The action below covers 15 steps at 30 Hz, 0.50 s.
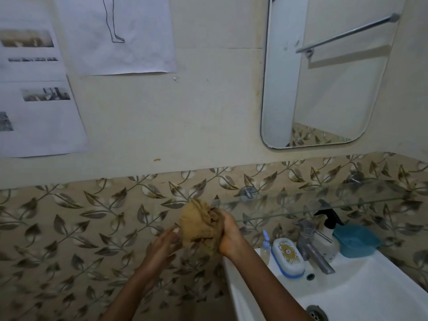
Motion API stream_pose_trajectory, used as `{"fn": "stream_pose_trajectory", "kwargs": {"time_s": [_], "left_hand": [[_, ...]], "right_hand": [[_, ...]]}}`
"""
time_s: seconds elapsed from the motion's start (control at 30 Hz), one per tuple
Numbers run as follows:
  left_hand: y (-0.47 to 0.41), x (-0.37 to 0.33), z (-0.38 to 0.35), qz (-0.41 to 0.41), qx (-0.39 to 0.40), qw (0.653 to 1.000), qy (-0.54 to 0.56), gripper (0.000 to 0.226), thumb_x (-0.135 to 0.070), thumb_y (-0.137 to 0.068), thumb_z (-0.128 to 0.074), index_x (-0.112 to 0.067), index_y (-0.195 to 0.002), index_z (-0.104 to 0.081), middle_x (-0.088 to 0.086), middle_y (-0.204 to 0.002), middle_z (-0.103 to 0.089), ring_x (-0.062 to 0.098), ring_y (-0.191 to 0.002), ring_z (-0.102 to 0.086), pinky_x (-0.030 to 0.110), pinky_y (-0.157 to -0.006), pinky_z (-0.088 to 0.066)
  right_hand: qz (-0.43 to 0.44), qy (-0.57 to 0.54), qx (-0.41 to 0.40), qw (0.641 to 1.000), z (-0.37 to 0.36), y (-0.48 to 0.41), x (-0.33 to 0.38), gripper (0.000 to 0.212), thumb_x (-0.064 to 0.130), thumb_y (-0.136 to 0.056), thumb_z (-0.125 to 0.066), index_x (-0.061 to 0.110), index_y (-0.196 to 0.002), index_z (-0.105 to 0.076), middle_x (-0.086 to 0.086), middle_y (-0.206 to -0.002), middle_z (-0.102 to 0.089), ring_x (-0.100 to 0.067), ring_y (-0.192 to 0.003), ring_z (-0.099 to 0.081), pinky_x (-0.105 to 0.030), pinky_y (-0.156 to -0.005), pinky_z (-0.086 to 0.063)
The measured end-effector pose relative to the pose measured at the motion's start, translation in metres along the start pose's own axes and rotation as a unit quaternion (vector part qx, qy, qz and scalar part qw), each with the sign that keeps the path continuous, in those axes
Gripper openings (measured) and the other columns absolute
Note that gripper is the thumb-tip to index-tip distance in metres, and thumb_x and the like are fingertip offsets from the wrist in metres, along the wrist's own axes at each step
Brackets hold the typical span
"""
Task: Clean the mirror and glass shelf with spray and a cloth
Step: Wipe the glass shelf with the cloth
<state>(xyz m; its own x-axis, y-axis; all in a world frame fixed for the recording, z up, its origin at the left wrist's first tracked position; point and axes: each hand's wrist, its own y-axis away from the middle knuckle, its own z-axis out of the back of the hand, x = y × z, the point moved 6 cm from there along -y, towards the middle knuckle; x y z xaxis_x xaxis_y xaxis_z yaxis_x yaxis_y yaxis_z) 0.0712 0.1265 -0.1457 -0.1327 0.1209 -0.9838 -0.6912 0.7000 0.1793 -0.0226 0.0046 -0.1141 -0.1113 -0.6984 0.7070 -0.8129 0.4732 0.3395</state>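
A crumpled tan cloth (199,224) is bunched between my hands in front of the leaf-patterned wall tiles. My right hand (228,235) grips its right side. My left hand (163,245) touches its lower left edge with fingers spread. The mirror (324,89) hangs on the wall at the upper right. Below it a glass shelf (301,208) runs rightwards from a metal bracket. A spray bottle (328,235) with a black trigger head stands on the sink's back ledge under the shelf.
A white sink (347,295) fills the lower right, with a metal tap (312,246), a soap box (288,257), a small blue-capped bottle (265,247) and a blue dish (355,239). Printed paper sheets (39,105) hang on the wall at the left.
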Motion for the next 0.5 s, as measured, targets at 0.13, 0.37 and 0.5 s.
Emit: {"fn": "stream_pose_trajectory", "kwargs": {"time_s": [0.13,0.37,0.5], "left_hand": [[0.008,-0.019,-0.028,-0.025,0.06,0.994,0.084,0.021,-0.032,-0.091,-0.054,-0.019,-0.093,-0.07,0.004,-0.101,-0.074,0.024,-0.093,-0.07,0.039,-0.081,-0.053],[0.022,-0.048,-0.083,-0.12,0.079,0.99,0.01,0.017,-0.021,-0.09,-0.056,-0.017,-0.077,-0.065,0.0,-0.072,-0.071,0.015,-0.068,-0.069,0.029,-0.061,-0.058],[0.019,-0.037,-0.137,-0.118,0.082,0.988,-0.056,0.014,-0.017,-0.09,-0.058,-0.015,-0.077,-0.062,0.002,-0.067,-0.069,0.02,-0.066,-0.068,0.039,-0.062,-0.06]], "right_hand": [[0.036,-0.071,0.046,0.996,0.018,0.005,0.008,0.061,0.052,-0.09,-0.037,0.005,-0.117,-0.065,-0.02,-0.114,-0.066,-0.036,-0.1,-0.064,-0.047,-0.096,-0.048],[0.125,0.026,0.039,0.991,0.07,0.059,0.046,0.038,0.02,-0.077,-0.064,0.005,-0.112,-0.066,-0.021,-0.111,-0.068,-0.035,-0.098,-0.066,-0.047,-0.087,-0.054],[0.198,0.213,-0.07,0.954,0.135,0.105,0.078,0.027,0.003,-0.083,-0.061,0.006,-0.109,-0.065,-0.012,-0.1,-0.073,-0.023,-0.092,-0.07,-0.03,-0.076,-0.059]]}}
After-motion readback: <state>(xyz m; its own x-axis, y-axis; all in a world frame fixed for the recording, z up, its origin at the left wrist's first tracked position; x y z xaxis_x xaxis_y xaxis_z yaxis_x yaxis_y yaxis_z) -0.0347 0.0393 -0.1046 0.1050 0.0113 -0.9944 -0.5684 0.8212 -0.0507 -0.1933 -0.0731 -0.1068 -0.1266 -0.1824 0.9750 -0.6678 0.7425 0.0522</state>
